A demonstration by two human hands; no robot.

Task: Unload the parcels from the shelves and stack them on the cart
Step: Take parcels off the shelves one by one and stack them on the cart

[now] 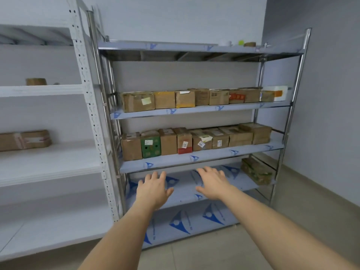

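A steel shelving unit [204,158] stands ahead of me. Its second shelf carries a row of several brown cardboard parcels [185,99]. The third shelf holds another row of several parcels [168,142], among them a green-fronted box [151,146]. One parcel with green print [257,171] lies at the right end of the fourth shelf. My left hand [153,188] and my right hand [212,182] are stretched forward, palms down, fingers spread, holding nothing, just below the front edge of the third shelf. No cart is in view.
A white shelving unit [83,90] stands to the left, with a taped brown parcel [25,140] on one shelf and a small box [36,81] higher up. Small items [241,43] sit on the steel unit's top shelf. Grey walls enclose the corner; tiled floor lies below.
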